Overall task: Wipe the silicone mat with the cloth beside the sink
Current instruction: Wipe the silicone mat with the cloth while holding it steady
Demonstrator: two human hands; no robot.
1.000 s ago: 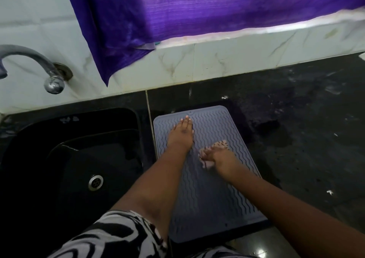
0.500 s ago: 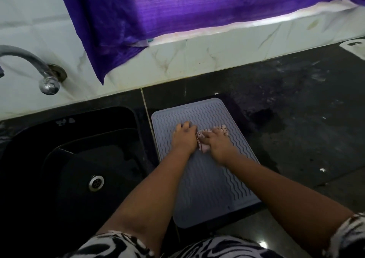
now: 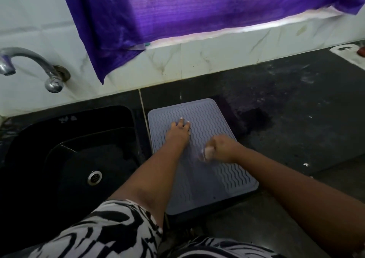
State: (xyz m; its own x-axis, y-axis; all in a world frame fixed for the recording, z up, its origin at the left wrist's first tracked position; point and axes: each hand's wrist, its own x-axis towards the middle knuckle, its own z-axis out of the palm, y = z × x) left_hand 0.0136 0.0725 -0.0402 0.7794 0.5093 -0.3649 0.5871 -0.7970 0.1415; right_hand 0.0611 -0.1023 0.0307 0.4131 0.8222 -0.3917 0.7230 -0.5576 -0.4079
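A grey silicone mat (image 3: 203, 111) with wavy ridges lies on the black counter just right of the sink. My left hand (image 3: 178, 132) presses flat on the mat's upper left part, fingers spread. My right hand (image 3: 223, 148) is blurred over the mat's middle right and grips a small pale pink cloth (image 3: 208, 151), which shows only at the hand's left side. The cloth touches the mat.
A black sink (image 3: 69, 159) with a steel drain (image 3: 94, 177) lies to the left, under a metal tap (image 3: 29, 64). Purple fabric (image 3: 197, 11) hangs over the white tiled wall. The dark counter (image 3: 296, 109) stretches right, with a white object (image 3: 349, 55) at its far end.
My right hand with the cloth has slid from beside my left hand toward me and to the right along the mat. My left hand has opened flat and stayed on the mat's upper part.
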